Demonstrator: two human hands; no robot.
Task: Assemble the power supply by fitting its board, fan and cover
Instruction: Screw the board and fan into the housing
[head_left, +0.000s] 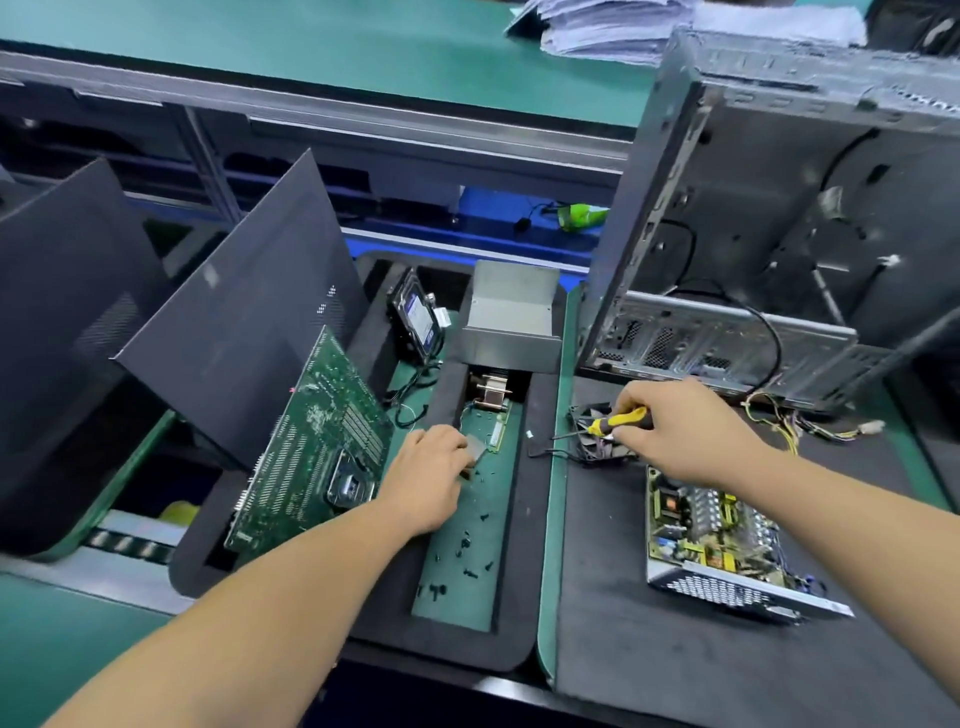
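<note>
Black bench mat (675, 649) is carrying the power supply (727, 551), board seated, cover off. Right hand (685, 431) is gripping the screwdriver (618, 420) over the fan (597, 441). Left hand (431, 467), fingers curled, is reaching among loose screws (467, 545); grasp unclear. Likely step: fan fitting; next needs a screw

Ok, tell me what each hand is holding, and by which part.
The right hand grips the screwdriver by its yellow-and-black handle. The left hand reaches into the tray; whether its fingers hold anything cannot be told.
</note>
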